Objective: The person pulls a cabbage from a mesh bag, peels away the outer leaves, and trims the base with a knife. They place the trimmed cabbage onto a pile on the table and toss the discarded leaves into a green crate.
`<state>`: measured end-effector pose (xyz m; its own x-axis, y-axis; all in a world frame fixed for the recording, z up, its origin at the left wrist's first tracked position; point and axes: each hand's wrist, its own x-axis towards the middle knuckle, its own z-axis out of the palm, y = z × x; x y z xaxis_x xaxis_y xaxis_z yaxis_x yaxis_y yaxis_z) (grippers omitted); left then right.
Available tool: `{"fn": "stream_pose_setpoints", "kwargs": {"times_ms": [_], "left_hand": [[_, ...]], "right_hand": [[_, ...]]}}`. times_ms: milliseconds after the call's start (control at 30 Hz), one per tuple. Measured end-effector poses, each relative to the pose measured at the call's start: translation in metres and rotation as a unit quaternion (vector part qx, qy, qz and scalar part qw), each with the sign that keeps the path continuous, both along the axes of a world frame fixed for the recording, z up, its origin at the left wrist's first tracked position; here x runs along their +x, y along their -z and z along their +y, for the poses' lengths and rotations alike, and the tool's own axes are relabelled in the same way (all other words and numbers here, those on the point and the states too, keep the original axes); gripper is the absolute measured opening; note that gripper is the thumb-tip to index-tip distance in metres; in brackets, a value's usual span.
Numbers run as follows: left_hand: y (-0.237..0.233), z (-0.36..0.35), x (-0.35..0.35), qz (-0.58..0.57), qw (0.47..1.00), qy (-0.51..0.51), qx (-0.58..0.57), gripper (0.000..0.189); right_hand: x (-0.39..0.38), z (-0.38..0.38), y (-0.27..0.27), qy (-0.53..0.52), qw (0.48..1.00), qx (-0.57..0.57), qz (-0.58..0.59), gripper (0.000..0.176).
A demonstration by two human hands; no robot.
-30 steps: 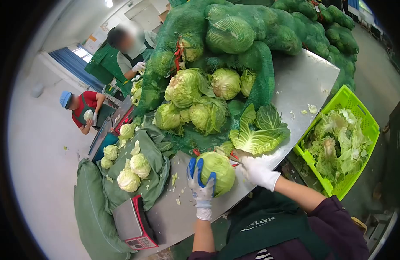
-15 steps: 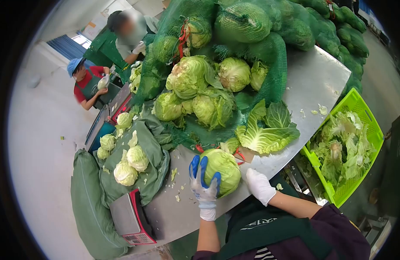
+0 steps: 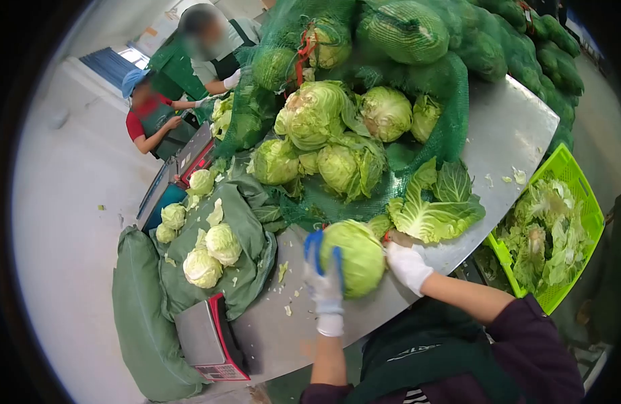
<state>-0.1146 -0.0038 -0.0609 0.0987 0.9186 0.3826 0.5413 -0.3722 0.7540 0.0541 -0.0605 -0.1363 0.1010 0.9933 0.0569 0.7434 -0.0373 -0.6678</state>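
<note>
A pale green cabbage [image 3: 354, 259] stands on the metal table between my two hands. My left hand [image 3: 322, 279], in a white glove with blue fingers, grips its left side with the fingers curved over it; motion blurs this hand a little. Close against the cabbage's right side is my right hand [image 3: 408, 268], in a white glove and closed. What it may hold is hidden. Just beyond lie large loose cabbage leaves [image 3: 435, 209]. Several untrimmed cabbages [image 3: 314, 114] are heaped in an opened green net bag [image 3: 459, 121] behind.
Trimmed cabbages [image 3: 223, 244] rest on a green cloth sack [image 3: 256, 269] at left, near a red-edged scale [image 3: 206, 337]. A lime-green crate [image 3: 563, 286] with leaves is at right. Filled net bags [image 3: 405, 30] are piled behind. Two people work at the far left.
The cabbage and my left hand have shifted slightly right in view, and the cabbage appears turned. My right hand has moved up close against its side.
</note>
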Motion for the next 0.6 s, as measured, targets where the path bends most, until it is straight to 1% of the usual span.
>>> {"fn": "stream_pose_setpoints", "kwargs": {"times_ms": [33,67,100,133,167,200,233,267,300,333,367,400,433,467,500,533,567,600], "left_hand": [[0.001,-0.007,0.007,0.036,0.998,0.019,0.045,0.041],[0.001,-0.003,0.004,0.032,0.999,0.016,0.041,0.041],[-0.001,0.009,0.002,-0.025,0.998,0.049,-0.012,0.043],[-0.006,0.018,-0.005,-0.078,0.991,0.083,-0.064,0.045],[0.007,0.037,-0.02,-0.134,0.976,0.091,-0.146,0.042],[0.018,0.054,-0.036,-0.133,0.977,0.094,-0.141,0.042],[0.029,0.069,-0.054,-0.185,0.963,0.121,-0.152,0.042],[0.047,0.08,-0.07,-0.236,0.946,0.149,-0.167,0.042],[0.074,0.091,-0.084,-0.227,0.948,0.174,-0.14,0.043],[0.079,0.092,-0.087,-0.226,0.948,0.18,-0.136,0.043],[0.082,0.088,-0.088,-0.166,0.972,0.145,-0.083,0.042],[0.084,0.087,-0.087,-0.107,0.988,0.109,-0.027,0.042],[0.065,0.078,-0.074,-0.152,0.977,0.125,-0.08,0.041],[0.07,0.071,-0.07,-0.158,0.977,0.123,-0.076,0.041],[0.079,0.064,-0.069,-0.17,0.977,0.115,-0.048,0.043],[0.085,0.058,-0.075,-0.176,0.978,0.108,-0.02,0.046],[0.081,0.054,-0.073,-0.182,0.978,0.099,0.01,0.048],[0.078,0.042,-0.076,-0.182,0.979,0.095,0.012,0.048]], "right_hand": [[0.002,-0.001,0.006,-0.004,1.0,0.001,-0.008,0.01],[-0.002,-0.009,0.013,0.001,0.998,-0.053,-0.023,0.012],[0.0,-0.011,0.018,0.004,0.994,-0.104,-0.042,0.014],[-0.009,-0.01,0.0,0.016,0.997,-0.069,-0.008,0.013],[-0.021,-0.002,0.016,0.036,0.999,-0.027,-0.026,0.01],[-0.032,0.009,0.033,0.057,0.997,0.02,-0.044,0.007],[-0.036,0.022,0.028,0.041,0.996,0.052,-0.051,0.007],[-0.04,0.035,0.019,0.043,0.996,0.061,-0.055,0.006],[-0.043,0.051,0.016,0.042,0.997,0.038,-0.06,0.008],[-0.044,0.063,0.018,0.041,0.997,0.015,-0.067,0.011],[-0.044,0.067,0.02,0.043,0.997,0.018,-0.067,0.011],[-0.045,0.071,0.021,0.061,0.997,-0.014,-0.038,0.015],[-0.045,0.076,0.024,0.077,0.996,-0.045,-0.011,0.021],[-0.048,0.087,0.053,0.075,0.996,-0.042,-0.018,0.021],[-0.053,0.105,0.099,-0.082,0.985,-0.08,-0.128,0.027],[-0.058,0.111,0.124,-0.234,0.938,-0.115,-0.229,0.034],[-0.05,0.1,0.111,-0.173,0.937,-0.233,-0.197,0.026],[-0.052,0.086,0.098,-0.177,0.936,-0.231,-0.198,0.026]]}}
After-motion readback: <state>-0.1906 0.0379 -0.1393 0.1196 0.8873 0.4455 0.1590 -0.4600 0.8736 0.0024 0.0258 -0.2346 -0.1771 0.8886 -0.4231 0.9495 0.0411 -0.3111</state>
